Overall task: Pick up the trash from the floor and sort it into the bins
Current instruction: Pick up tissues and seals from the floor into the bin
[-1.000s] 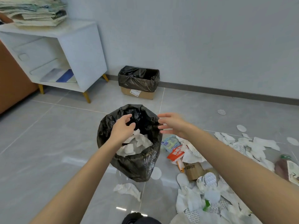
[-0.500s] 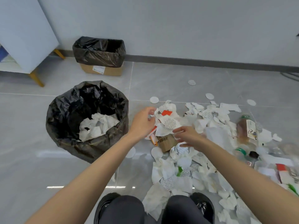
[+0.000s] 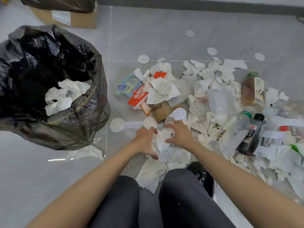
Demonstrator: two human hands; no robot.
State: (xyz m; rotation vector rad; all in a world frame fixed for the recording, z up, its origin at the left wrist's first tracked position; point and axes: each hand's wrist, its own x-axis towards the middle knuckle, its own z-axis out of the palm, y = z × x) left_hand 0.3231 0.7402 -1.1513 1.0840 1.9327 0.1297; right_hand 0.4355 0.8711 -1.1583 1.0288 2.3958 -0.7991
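Grey glossy floor tiles (image 3: 164,30) run up to a dark skirting strip at the far wall. Nearest the camera are the person's dark-trousered knees and a black shoe (image 3: 203,176), with crumpled white tissues spread just beyond them. Both hands press on one tissue wad (image 3: 162,139) from either side: the left hand (image 3: 145,141) curls its fingers (image 3: 152,129) over the wad's left edge, the right hand (image 3: 180,136) cups its right edge, each partly closed around the paper. Beyond the wad lie round white discs, a brown cardboard piece (image 3: 160,109) with dark printed characters too blurred to read, a red-and-white wrapper (image 3: 137,97) and a pale blue pouch (image 3: 130,84). Right of the wad lie a dark bottle (image 3: 250,134) with an unreadable label and a brownish bottle (image 3: 252,87). Left of the wad stands a black-lined bin (image 3: 92,112) holding white tissues. Farthest, behind that bin, a cardboard box (image 3: 79,18) with a black liner carries a white label.
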